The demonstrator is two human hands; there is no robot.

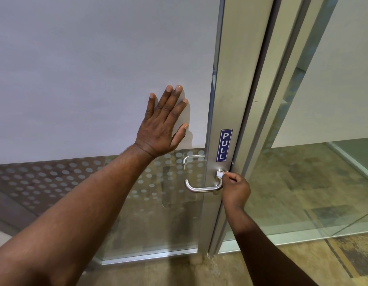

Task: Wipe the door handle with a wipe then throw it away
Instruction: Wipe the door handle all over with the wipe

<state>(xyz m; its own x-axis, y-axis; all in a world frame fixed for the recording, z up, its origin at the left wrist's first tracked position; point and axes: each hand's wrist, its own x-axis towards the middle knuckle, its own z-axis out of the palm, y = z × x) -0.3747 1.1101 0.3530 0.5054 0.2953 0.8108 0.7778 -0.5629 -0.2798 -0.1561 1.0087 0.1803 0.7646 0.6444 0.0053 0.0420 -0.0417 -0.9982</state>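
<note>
I am looking at the scene from the left side first: my left hand (161,124) is lying flat and fully open, fingers spread, on the frosted white glass door panel (86,69), and it is holding nothing; I think it is only steadying the door. Below it, the clear lower glass with grey dots (55,178) is showing the floor behind. Moving to the right, the brushed steel lever door handle (201,187) is sitting on the grey aluminium door frame (224,100), lower than the left hand and to its right. Its long bar is running horizontally, with the free curved end pointing left and the pivot at the right. My right hand (234,187) is clearly the nearer one: it is closed in a pinch around the small white crumpled wipe (219,174), which is pressing on the handle at the pivot end, touching the metal. So the unwiped bar seems to lie leftwards from this hand, and the coming stroke should go along that axis. Just above the handle, a narrow blue vertical sticker (224,145) is reading "PULL" in white letters. No bin is visible here.
</note>
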